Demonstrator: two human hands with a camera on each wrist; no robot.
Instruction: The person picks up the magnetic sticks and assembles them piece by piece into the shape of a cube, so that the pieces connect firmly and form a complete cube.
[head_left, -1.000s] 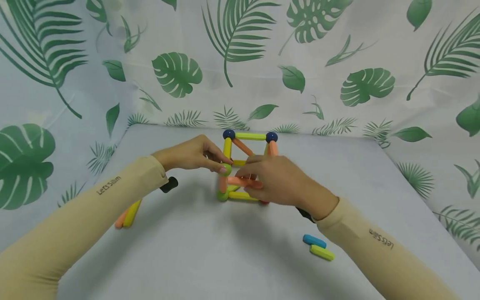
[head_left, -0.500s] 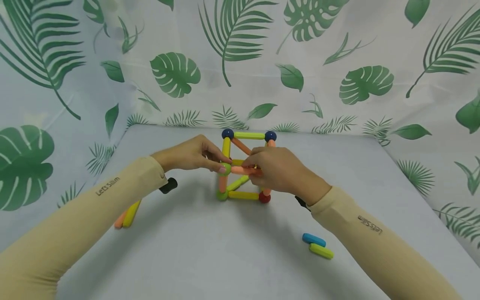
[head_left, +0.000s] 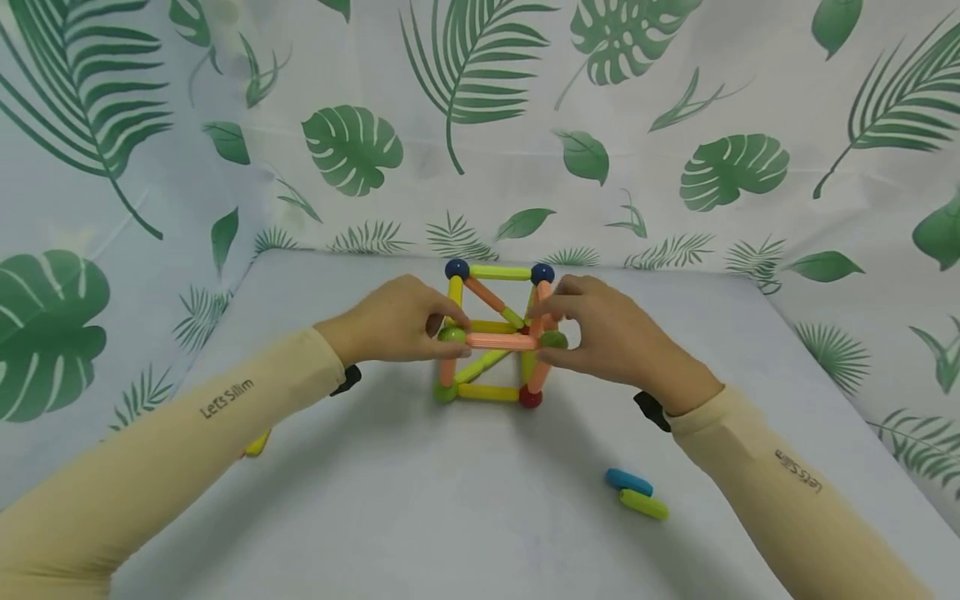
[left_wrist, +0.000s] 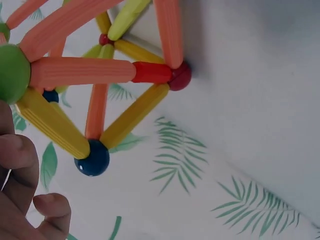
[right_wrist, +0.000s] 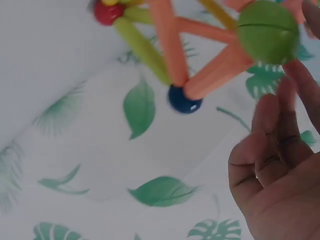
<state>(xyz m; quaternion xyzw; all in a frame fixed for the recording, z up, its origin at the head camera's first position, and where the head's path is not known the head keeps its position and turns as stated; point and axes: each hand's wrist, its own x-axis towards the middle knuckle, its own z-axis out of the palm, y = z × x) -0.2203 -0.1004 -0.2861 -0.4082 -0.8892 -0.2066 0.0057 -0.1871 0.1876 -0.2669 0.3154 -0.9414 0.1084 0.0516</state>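
A frame of plastic rods and balls stands on the table in the head view. An orange rod [head_left: 501, 341] spans its upper front edge between two green balls. My left hand [head_left: 393, 321] pinches the left green ball [left_wrist: 12, 75] between thumb and fingers. At the other end, my right hand [head_left: 611, 333] holds the right green ball [right_wrist: 267, 32], thumb below and fingers above in the head view. Dark blue balls [head_left: 457, 269] form the upper back corners. A red ball [head_left: 530, 396] sits at the lower front right.
On the white table [head_left: 450, 517], a blue rod [head_left: 629, 482] and a lime rod [head_left: 643, 504] lie at the front right. Beyond the left forearm, a yellow rod [head_left: 257, 443] is partly hidden. Leaf-patterned cloth [head_left: 495, 125] rises behind the table.
My right hand has brought the orange rod up to the left green ball, then let it go and moved right onto the other green ball. My left hand has stayed at its ball.
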